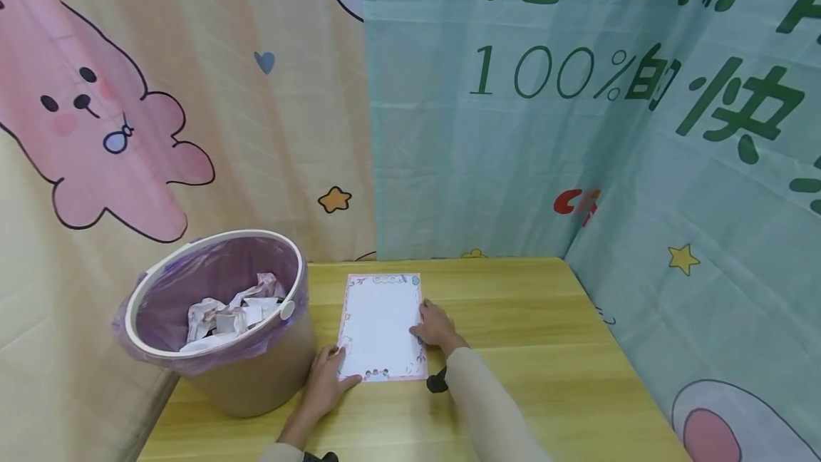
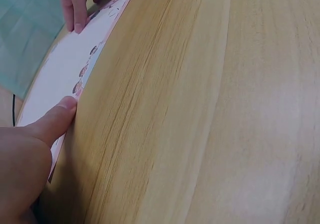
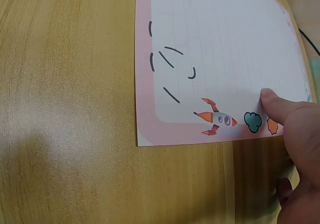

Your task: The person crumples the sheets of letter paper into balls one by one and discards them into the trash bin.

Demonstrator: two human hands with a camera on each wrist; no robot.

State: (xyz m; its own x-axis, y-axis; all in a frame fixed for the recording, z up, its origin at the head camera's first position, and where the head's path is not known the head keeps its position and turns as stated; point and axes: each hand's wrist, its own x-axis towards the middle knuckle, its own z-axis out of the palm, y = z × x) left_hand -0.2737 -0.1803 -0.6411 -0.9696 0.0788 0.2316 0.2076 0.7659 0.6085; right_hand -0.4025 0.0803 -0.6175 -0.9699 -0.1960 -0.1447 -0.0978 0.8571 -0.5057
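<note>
A white sheet of paper [image 1: 383, 326] with a pink printed border lies flat on the wooden table. My left hand [image 1: 325, 381] is at its lower left corner, the thumb [image 2: 60, 115] stretched over the near edge. On the other side, my right hand [image 1: 439, 326] touches the right edge. In the right wrist view its thumb [image 3: 275, 103] rests on the paper by a printed cloud, while another finger curls beside the edge. Dotted lines, a small rocket [image 3: 216, 118] and dark strokes [image 3: 166, 59] mark that part of the sheet.
Left of the paper stands a beige bin [image 1: 256, 376] lined with a purple bag [image 1: 169, 305], crumpled paper [image 1: 234, 312] inside. Printed curtains [image 1: 449, 184] hang behind the wooden table [image 1: 545, 348] and along its sides.
</note>
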